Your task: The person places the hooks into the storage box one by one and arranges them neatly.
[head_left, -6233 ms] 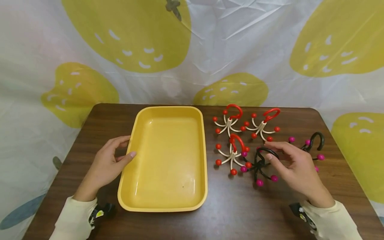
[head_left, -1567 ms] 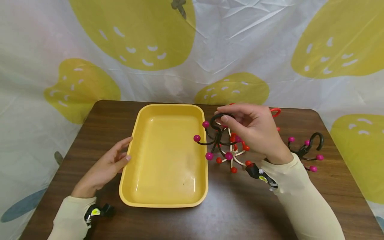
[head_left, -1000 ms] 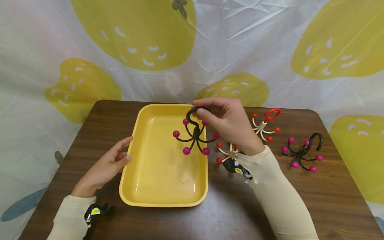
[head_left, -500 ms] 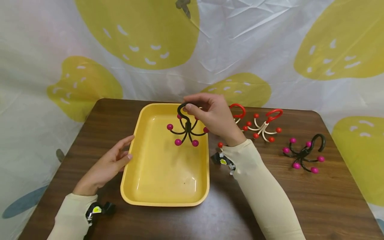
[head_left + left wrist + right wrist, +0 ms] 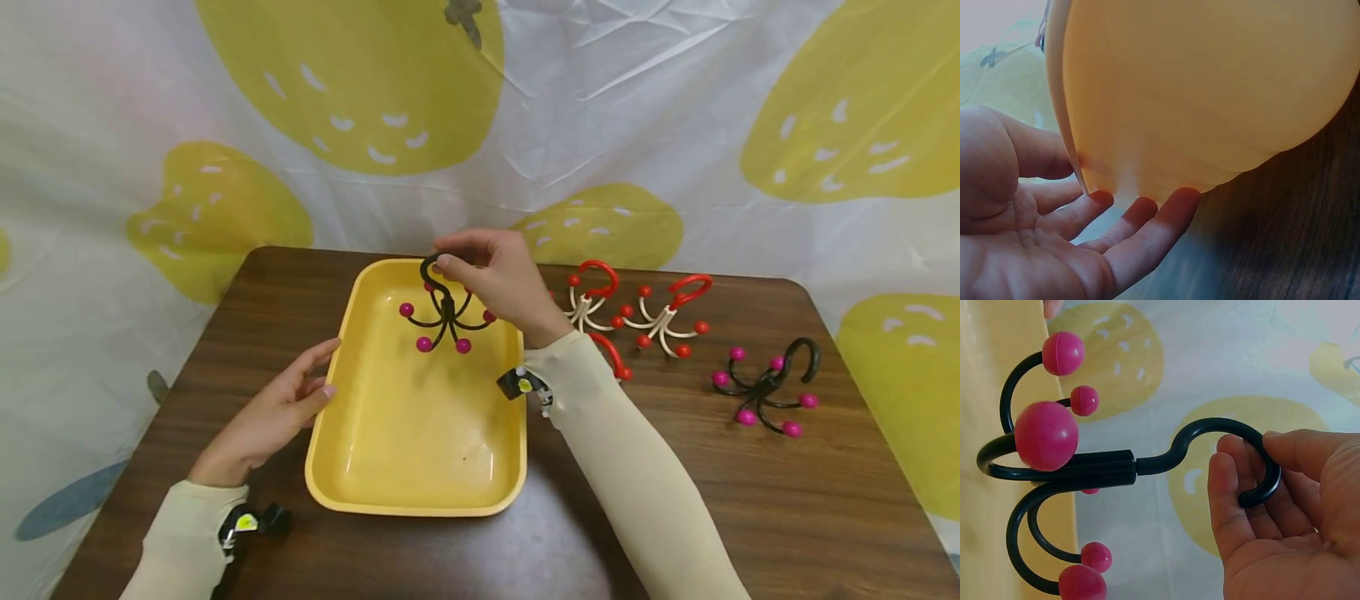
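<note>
My right hand [image 5: 498,279] pinches the curved top of a black multi-arm hook hanger [image 5: 447,310] between thumb and fingers. The hanger dangles upright over the far half of a yellow tray [image 5: 420,510], its arms tipped with magenta balls [image 5: 1046,435]. In the right wrist view the hook's bend lies between thumb and fingers [image 5: 1291,494]. My left hand [image 5: 273,408] holds the tray's left wall, thumb over the rim and fingers against the outside; the left wrist view shows these fingertips [image 5: 1179,203] on the wall.
White hook hangers with red hooks and red balls stand right of the tray: one at the back [image 5: 585,308], another farther right [image 5: 662,321], and one [image 5: 611,354] mostly behind the right sleeve. Another black hanger [image 5: 765,385] lies at far right. A printed curtain [image 5: 420,208] hangs behind the table.
My right hand took the black hook hanger from the table among the others, lifted it and carried it left over the tray. My left hand stays at the tray's left wall.
</note>
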{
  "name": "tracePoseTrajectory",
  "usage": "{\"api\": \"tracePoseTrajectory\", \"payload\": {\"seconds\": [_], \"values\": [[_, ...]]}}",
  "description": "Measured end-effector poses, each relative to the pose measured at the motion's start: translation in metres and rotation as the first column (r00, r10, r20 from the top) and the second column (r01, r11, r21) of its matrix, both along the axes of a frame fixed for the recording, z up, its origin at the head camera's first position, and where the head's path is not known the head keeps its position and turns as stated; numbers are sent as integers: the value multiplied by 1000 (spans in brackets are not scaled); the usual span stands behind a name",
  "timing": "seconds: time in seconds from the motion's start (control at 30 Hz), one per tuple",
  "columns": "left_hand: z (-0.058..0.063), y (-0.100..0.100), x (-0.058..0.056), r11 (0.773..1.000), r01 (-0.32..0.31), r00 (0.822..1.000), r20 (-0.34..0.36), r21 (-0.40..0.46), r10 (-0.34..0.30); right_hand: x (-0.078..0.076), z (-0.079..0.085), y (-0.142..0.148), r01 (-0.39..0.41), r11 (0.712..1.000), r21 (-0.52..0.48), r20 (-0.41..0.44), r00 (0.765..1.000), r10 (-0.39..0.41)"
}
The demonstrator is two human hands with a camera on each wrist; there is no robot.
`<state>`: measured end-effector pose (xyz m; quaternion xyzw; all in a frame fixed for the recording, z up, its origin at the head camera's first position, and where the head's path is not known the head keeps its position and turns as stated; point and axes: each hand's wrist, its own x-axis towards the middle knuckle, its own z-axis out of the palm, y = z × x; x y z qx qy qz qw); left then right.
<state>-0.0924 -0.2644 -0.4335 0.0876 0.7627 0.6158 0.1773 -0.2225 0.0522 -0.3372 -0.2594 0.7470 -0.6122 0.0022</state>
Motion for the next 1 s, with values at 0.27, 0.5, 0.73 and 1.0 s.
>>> {"api": "tracePoseTrajectory", "payload": {"seconds": [0.27, 0.5, 0.73, 1.0], "values": [[-3, 4, -3, 1000, -7, 1000, 5, -8, 7, -15, -13, -15, -5, 1000, -29, 111, 994, 8], [-2, 6, -6, 1000, -6, 1000, 15, -16, 6, -27, -20, -37, -27, 999, -28, 161, 986, 31], [-2, 8, -4, 1000, -3, 1000, 11, -23, 4, -32, -29, -56, -35, 999, 14, 170, 985, 32], [-2, 11, -7, 999, 8, 1000, 17, -47, -7, -31, -36, -64, -3, 999, 49, 144, 990, -4]]}}
